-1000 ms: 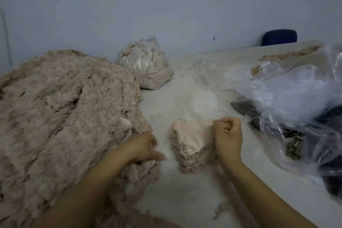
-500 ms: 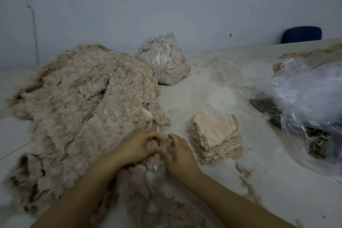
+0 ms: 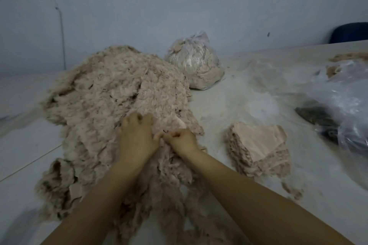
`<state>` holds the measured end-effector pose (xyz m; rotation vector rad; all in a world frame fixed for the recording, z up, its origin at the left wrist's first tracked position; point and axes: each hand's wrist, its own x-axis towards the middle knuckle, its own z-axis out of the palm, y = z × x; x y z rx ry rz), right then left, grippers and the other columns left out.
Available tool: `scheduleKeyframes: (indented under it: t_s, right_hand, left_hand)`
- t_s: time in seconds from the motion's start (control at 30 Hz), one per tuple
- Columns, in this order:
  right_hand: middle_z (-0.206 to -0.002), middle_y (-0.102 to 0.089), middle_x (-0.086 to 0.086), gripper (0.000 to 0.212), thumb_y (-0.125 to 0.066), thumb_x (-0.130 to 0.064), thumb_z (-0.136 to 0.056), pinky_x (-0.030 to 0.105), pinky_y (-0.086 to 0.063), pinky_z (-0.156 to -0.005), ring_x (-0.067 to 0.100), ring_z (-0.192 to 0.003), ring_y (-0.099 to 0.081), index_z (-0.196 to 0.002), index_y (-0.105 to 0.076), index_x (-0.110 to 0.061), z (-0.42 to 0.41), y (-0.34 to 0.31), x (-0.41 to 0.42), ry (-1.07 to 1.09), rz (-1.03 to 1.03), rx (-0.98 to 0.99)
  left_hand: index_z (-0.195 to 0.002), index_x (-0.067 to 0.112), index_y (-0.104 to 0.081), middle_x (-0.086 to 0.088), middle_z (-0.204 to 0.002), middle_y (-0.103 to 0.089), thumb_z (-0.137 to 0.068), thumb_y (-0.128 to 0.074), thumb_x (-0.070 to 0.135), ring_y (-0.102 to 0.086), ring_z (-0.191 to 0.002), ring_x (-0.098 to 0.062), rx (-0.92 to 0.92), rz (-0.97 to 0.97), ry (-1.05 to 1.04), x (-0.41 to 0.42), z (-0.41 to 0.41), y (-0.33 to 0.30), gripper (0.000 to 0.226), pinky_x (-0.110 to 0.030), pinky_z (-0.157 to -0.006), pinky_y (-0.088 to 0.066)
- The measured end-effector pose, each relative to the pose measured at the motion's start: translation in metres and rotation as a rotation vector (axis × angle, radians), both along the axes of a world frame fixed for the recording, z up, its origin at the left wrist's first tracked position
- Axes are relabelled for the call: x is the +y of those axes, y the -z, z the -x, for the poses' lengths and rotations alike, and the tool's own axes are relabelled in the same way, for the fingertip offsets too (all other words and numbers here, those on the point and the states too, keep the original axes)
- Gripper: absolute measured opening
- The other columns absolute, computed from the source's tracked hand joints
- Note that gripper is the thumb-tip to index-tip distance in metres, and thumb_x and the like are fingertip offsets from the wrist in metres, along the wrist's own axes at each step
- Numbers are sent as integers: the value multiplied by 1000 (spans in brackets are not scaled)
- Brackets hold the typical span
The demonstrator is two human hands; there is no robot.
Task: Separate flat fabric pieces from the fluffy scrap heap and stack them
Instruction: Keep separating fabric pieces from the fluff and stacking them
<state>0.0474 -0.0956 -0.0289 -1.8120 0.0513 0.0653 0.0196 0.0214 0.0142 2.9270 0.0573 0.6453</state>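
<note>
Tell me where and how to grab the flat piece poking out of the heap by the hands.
Pinch the flat piece at its exposed pale corner, coming from the right, the stack side. That smooth edge lies bare at the scrap heap rim above the right hand; the rest looks buried, so peeling rightward probably drags least fluff.
</note>
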Motion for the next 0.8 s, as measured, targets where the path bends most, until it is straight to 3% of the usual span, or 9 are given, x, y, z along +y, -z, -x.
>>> scheduleKeyframes:
  t_s: [0.17,0.27,0.33,0.4,0.5,0.57,0.63,0.7,0.8]
  right_hand:
    - [-59,-55,-1,32,-50,-26,-98,41,-53,-65,17,-56,-54,-67,-47,-19,14,7,-10,28,-96,-43]
    - [-49,-56,-3,33,-40,-27,-102,28,-47,-47,10,-41,-49,-71,-43,-16,32,14,-22,5,-204,47]
    - [-54,-56,0,34,-39,-30,-102,27,-46,-48,10,-43,-49,-72,-43,-14,40,14,-28,18,-220,76]
    - [-54,-58,-2,38,-39,-38,-101,23,-46,-47,8,-44,-52,-74,-53,-16,42,5,-33,43,-228,61]
    - [-64,-70,-9,36,-49,-46,-96,17,-51,-55,2,-59,-66,-76,-72,-26,43,-14,-37,-18,-470,22]
    - [-88,-75,7,24,-57,-31,-94,31,-58,-76,18,-84,-71,-89,-74,-15,39,-23,-40,-58,-744,52]
    - [-83,-71,13,17,-57,-17,-95,37,-59,-74,24,-78,-69,-83,-62,-6,35,-27,-47,-8,-881,82]
    - [-77,-68,9,19,-51,-13,-97,32,-59,-66,19,-71,-67,-79,-52,-9,33,-26,-52,61,-943,91]
    - [-92,-66,16,16,-43,-14,-101,35,-57,-74,23,-81,-66,-95,-53,-4,28,-23,-59,166,-985,103]
  left_hand:
    - [-142,9,-28,-21,-137,-40,-82,-61,54,-46,-120,-36,196,207,-88,13,-15,0,82,-42,-91,-43]
    - [-90,7,-59,-15,-93,-64,-85,-60,52,-60,-85,-29,238,251,-59,6,-23,-2,45,-32,-60,-38]
    - [-56,16,-46,-3,-53,-50,-87,-62,44,-49,-54,-17,239,393,68,0,-24,-5,44,-30,-48,-26]
    - [-50,19,-38,9,-42,-37,-87,-63,38,-36,-43,-5,210,622,257,-12,-21,-6,49,-23,-44,-26]
    - [-55,13,-59,1,-56,-56,-87,-62,33,-51,-58,-12,339,1166,424,-33,-12,-9,37,-21,-52,-41]
    - [-74,5,-70,-15,-72,-65,-88,-58,40,-58,-68,-25,511,1334,398,-39,-9,-12,39,-29,-60,-45]
    - [-66,8,-66,-13,-62,-60,-88,-52,52,-55,-56,-20,543,1245,299,-40,-11,-14,51,-25,-55,-40]
    - [-42,20,-48,1,-43,-46,-89,-51,53,-40,-38,-7,416,935,285,-38,-13,-13,58,-20,-44,-32]
    - [-47,19,-33,2,-52,-36,-90,-59,40,-35,-46,-6,109,553,419,-34,-15,-9,54,-21,-50,-29]
